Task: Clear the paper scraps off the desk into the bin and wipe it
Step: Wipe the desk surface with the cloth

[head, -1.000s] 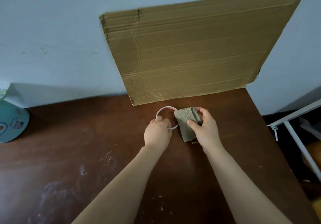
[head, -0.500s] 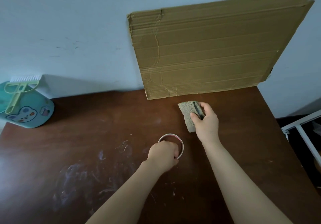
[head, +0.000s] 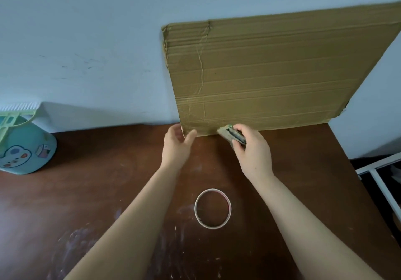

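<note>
On the dark brown desk [head: 86,193], my right hand [head: 253,151] grips a folded grey-green cloth [head: 227,133] at the foot of a large cardboard sheet [head: 271,73] that leans on the wall. My left hand [head: 178,145] is at the sheet's lower left corner, thumb in front of the corner and fingers behind its edge. A roll of tape [head: 213,208] lies flat on the desk between my forearms, touched by neither hand. The teal bin [head: 23,145] stands at the desk's far left. White smears and small specks mark the near desk surface.
A pale green brush and dustpan [head: 15,114] sits in the bin. The desk's right edge drops to a white metal frame [head: 377,171] on the floor. A pale blue wall backs the desk.
My left hand let go of the tape roll, which now lies near me, and reached forward to the cardboard's corner. My right hand carried the cloth up to the cardboard's foot.
</note>
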A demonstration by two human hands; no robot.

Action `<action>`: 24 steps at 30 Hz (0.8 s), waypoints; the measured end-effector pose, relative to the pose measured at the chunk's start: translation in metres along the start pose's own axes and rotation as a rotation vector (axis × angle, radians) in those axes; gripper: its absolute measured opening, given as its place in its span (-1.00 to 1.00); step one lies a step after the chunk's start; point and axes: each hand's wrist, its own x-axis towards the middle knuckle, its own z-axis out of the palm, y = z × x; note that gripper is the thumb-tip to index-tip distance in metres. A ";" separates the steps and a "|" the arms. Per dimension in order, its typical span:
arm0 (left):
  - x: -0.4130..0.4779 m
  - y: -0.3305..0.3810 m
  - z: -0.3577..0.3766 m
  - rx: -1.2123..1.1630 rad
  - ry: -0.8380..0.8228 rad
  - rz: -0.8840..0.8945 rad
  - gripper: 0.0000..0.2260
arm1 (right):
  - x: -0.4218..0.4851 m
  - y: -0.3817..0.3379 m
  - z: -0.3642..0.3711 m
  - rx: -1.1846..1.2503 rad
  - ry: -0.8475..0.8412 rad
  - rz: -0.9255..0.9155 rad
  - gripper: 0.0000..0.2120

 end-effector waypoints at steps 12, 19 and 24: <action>0.058 -0.006 0.024 -0.481 -0.114 0.025 -0.79 | -0.029 0.020 0.034 -0.378 -0.478 -0.171 -0.54; 0.059 -0.007 0.019 -0.673 -0.151 0.080 -0.85 | -0.030 0.021 0.051 -0.446 -0.544 -0.229 -0.52; 0.066 0.006 0.001 -0.674 -0.137 0.173 -0.87 | -0.009 0.018 0.073 -0.434 -0.563 -0.289 -0.52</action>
